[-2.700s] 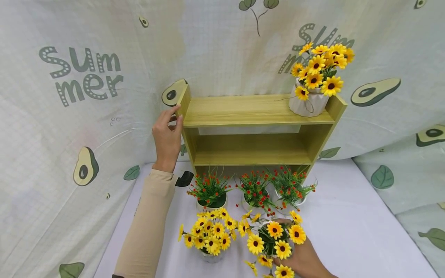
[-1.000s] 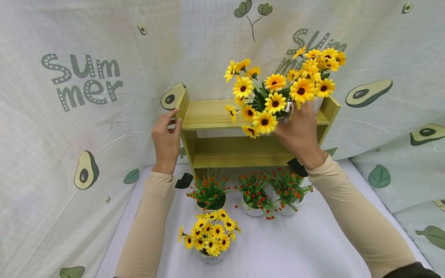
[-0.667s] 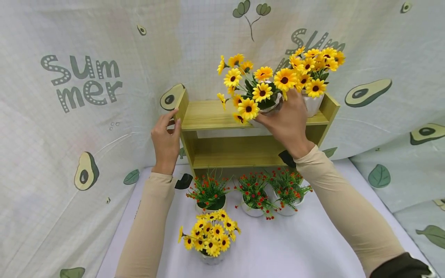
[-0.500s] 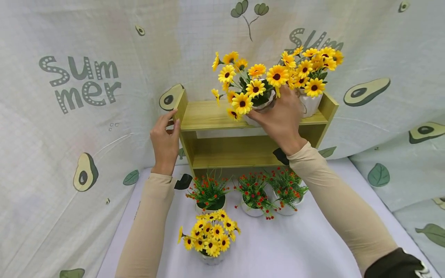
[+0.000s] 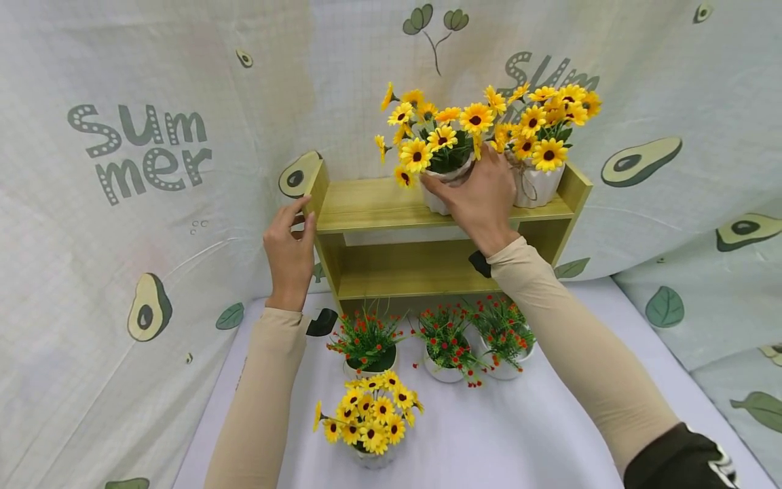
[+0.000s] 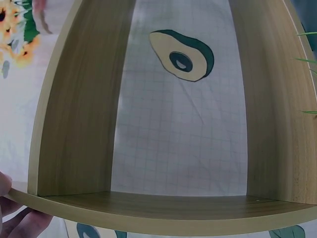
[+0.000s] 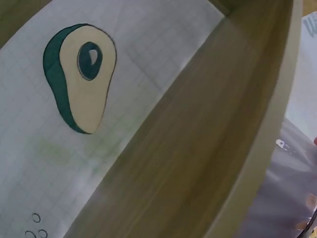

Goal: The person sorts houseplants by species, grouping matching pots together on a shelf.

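My right hand (image 5: 479,193) grips the rim of a white pot (image 5: 434,202) of yellow sunflowers (image 5: 441,138), thumb toward the front. This pot is upright at the middle of the top board of a wooden shelf (image 5: 366,207). To its right on the same board stands another white sunflower pot (image 5: 537,189), tied with twine. At the shelf's upper left end, my left hand (image 5: 290,251) pinches the side panel. The left wrist view shows its fingers (image 6: 29,223) at the panel's edge. The right hand is out of the right wrist view.
On the white table (image 5: 580,394), several pots of red-flowered grass stand before the shelf, including a left one (image 5: 366,343) and a middle one (image 5: 444,350). A third sunflower pot (image 5: 369,428) stands nearer me. A printed cloth (image 5: 244,136) hangs behind.
My right hand has lifted the sunflower pot from the table to the top board, then moved it left, away from the other pot. The left hand has stayed at the shelf's side.
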The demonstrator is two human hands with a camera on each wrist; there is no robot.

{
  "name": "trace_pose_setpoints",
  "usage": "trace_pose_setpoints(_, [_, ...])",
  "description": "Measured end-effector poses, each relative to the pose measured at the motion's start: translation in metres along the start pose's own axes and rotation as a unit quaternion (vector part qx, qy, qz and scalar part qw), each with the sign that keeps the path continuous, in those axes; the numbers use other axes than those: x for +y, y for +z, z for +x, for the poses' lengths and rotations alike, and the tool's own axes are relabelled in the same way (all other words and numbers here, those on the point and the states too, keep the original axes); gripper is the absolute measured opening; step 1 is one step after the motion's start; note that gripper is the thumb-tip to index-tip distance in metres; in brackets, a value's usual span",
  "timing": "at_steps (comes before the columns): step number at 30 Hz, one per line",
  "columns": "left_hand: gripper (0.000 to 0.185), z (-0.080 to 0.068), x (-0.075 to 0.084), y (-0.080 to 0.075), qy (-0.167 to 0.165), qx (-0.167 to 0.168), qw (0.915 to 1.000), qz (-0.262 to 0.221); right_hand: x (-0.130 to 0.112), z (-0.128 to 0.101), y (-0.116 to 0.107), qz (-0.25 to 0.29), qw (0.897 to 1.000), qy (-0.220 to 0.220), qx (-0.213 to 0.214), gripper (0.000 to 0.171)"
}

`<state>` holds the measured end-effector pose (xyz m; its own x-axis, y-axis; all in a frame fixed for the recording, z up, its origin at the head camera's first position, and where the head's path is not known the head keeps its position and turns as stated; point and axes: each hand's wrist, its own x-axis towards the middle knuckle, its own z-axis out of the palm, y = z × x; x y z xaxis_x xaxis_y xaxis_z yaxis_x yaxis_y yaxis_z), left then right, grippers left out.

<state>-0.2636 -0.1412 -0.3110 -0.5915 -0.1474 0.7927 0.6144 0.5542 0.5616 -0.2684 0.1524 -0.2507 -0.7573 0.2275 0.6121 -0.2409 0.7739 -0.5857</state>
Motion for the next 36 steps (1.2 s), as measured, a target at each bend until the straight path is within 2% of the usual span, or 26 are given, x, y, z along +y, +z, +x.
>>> trace_pose_setpoints(8, [0.028, 0.0, 0.002, 0.0, 0.004, -0.002, 1.0, 0.006, 0.004, 0.007, 0.003, -0.02, 1.0, 0.014, -0.001, 0.092])
trace_pose_setpoints(18, [0.029, 0.001, 0.002, 0.001, 0.0, 0.005, 1.0, 0.006, 0.006, 0.008, 0.006, -0.044, 0.999, 0.015, -0.009, 0.104])
trace_pose_setpoints(19, [0.029, 0.001, 0.002, 0.001, 0.001, 0.005, 1.0, 0.007, 0.006, 0.008, 0.006, -0.052, 0.998, 0.013, -0.011, 0.101])
trace_pose_setpoints(25, [0.029, -0.001, 0.003, 0.001, -0.002, 0.003, 1.0, 0.009, 0.011, -0.002, 0.006, -0.088, 0.996, -0.016, -0.014, 0.092])
trace_pose_setpoints(27, [0.029, -0.002, 0.003, 0.001, -0.005, 0.005, 1.0, 0.006, 0.014, -0.008, 0.005, -0.084, 0.996, -0.035, -0.002, 0.096])
trace_pose_setpoints(30, [0.029, -0.002, 0.002, 0.001, -0.005, 0.006, 1.0, 0.004, 0.021, -0.021, 0.004, -0.079, 0.994, -0.07, 0.026, 0.093])
trace_pose_setpoints(36, [0.028, -0.001, -0.002, 0.002, 0.014, -0.001, 0.9998, 0.015, 0.038, -0.054, -0.001, -0.077, 0.986, -0.129, 0.068, 0.087])
